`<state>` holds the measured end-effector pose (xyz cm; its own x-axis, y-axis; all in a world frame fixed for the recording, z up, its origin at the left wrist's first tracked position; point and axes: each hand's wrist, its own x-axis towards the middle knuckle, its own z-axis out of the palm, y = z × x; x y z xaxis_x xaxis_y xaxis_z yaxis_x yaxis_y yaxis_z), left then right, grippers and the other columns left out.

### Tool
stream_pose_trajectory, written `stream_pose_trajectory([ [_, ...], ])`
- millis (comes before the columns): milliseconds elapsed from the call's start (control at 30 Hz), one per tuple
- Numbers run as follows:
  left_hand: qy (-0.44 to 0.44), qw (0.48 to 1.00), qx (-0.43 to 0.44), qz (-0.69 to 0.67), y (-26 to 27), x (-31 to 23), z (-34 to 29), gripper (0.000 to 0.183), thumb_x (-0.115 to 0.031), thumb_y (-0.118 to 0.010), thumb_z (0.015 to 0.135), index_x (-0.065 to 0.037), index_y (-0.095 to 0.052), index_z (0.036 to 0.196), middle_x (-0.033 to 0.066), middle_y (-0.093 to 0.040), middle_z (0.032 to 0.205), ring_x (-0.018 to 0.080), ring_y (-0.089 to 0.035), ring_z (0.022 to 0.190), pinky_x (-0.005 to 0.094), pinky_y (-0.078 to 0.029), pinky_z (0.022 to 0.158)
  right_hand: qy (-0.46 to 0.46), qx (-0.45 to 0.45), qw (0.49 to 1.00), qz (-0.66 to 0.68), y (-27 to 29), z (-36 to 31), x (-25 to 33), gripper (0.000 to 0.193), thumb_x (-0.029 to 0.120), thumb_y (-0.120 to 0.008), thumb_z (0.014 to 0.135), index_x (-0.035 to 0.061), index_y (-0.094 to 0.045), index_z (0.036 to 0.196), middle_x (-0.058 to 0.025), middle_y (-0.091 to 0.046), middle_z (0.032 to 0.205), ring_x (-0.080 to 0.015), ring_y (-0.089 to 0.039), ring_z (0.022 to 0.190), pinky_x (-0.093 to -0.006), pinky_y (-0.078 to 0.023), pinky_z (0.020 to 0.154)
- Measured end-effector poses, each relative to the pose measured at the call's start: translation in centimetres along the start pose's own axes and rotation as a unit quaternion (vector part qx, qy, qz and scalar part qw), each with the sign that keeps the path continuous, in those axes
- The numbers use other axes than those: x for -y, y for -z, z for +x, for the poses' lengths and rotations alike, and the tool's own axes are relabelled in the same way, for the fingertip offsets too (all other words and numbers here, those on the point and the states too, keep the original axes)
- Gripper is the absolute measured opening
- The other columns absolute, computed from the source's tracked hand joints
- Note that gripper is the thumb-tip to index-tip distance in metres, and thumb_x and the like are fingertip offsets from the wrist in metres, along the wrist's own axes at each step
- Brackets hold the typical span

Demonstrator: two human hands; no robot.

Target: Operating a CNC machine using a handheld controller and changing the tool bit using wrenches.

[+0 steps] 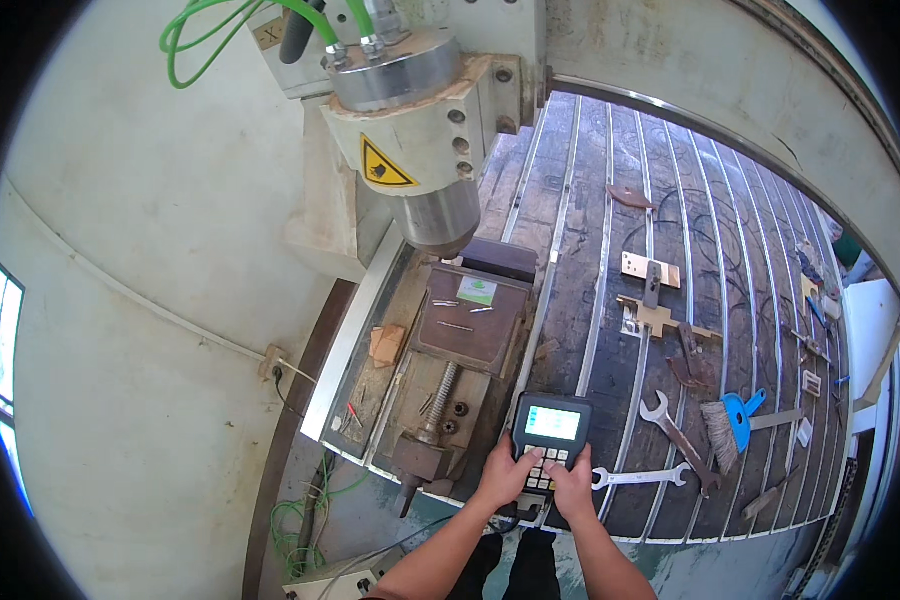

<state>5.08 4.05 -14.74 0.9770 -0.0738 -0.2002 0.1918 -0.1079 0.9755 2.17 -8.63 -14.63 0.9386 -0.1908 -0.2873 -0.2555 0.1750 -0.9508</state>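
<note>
Both hands hold a black handheld controller (519, 418) with a lit screen and a keypad, over the front edge of the machine bed. My left hand (505, 474) wraps its left side, thumb on the keys. On the opposite side, my right hand (572, 488) grips it with the thumb also on the keypad. The fingers under the controller are hidden. Left of it lies a machine vise (470, 335) with a long screw, several thin metal bits on its top. Above the vise hangs the spindle (435, 215) of the machine.
The slotted bed (610, 370) stretches right and back. On it lie a large open-ended wrench (675, 435), a silver wrench (640, 477), a blue brush (735, 425) and a clamped brass-coloured plate (655, 316). Wood pieces (386, 345) rest left of the vise. Green cables (295, 525) hang lower left.
</note>
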Motion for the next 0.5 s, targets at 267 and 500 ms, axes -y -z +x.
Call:
stream_pose_trajectory([
  [267,0.002,1.000,0.006,-0.016,0.2,-0.2,-0.1,0.044,-0.024,-0.059,0.078,0.006,-0.046,0.107,0.0175,-0.060,0.095,0.0229,-0.059,0.089,0.0329,-0.044,0.079,0.015,-0.001,1.000,-0.004,-0.2,0.0,-0.3,0.043,0.005,-0.058,0.069,-0.0019,-0.038,0.106,-0.0107,-0.054,0.092,-0.0160,-0.054,0.082,-0.0291,-0.044,0.076],
  [500,0.004,1.000,0.003,-0.030,0.3,0.6,-0.1,0.042,-0.023,-0.059,0.079,0.007,-0.046,0.106,0.0171,-0.060,0.094,0.0217,-0.058,0.088,0.0325,-0.044,0.078,0.008,-0.001,1.000,-0.019,-0.4,-0.1,0.3,0.042,0.006,-0.058,0.070,-0.0025,-0.039,0.106,-0.0106,-0.055,0.092,-0.0152,-0.054,0.083,-0.0285,-0.044,0.075],
])
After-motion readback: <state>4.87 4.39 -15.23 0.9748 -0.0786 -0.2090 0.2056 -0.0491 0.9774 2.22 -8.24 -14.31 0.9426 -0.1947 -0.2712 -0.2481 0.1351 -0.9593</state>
